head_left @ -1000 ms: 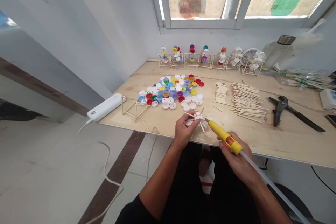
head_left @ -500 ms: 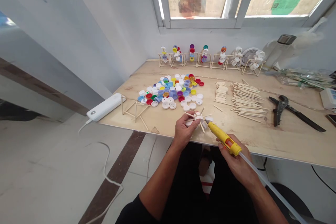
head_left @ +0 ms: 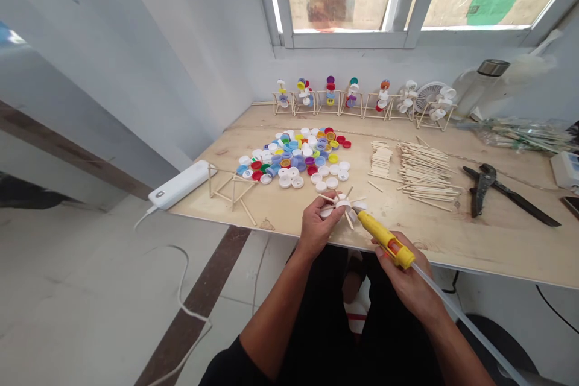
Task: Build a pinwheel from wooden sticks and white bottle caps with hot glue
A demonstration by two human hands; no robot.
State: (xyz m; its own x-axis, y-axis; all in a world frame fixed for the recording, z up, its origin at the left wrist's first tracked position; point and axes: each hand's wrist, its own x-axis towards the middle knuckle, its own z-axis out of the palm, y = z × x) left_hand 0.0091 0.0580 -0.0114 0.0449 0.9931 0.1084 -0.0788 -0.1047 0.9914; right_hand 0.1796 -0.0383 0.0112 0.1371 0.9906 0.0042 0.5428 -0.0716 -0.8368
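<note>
Near the table's front edge, my left hand (head_left: pixel 319 223) pinches a small wheel (head_left: pixel 342 202) of white bottle caps with thin wooden sticks poking out around it. My right hand (head_left: pixel 409 274) is wrapped round a yellow glue gun (head_left: pixel 382 234), its nozzle touching or very close to the wheel's right side. A long translucent glue stick (head_left: pixel 447 300) runs out of the gun's rear, down to the right. Beyond my left hand lies a heap of coloured bottle caps (head_left: pixel 296 157). A stick frame (head_left: pixel 231 187) stands to the left.
Piles of wooden sticks (head_left: pixel 427 172) and black-handled cutters (head_left: pixel 485 187) lie to the right on the wooden table (head_left: pixel 280 208). Along the wall stand several finished cap wheels on stick frames (head_left: pixel 330 96), beside a white fan (head_left: pixel 432 98). A white power strip (head_left: pixel 181 186) sits at the left edge.
Almost nothing differs. The glue gun's nozzle has shifted very slightly left against the wheel, while my left hand keeps its place.
</note>
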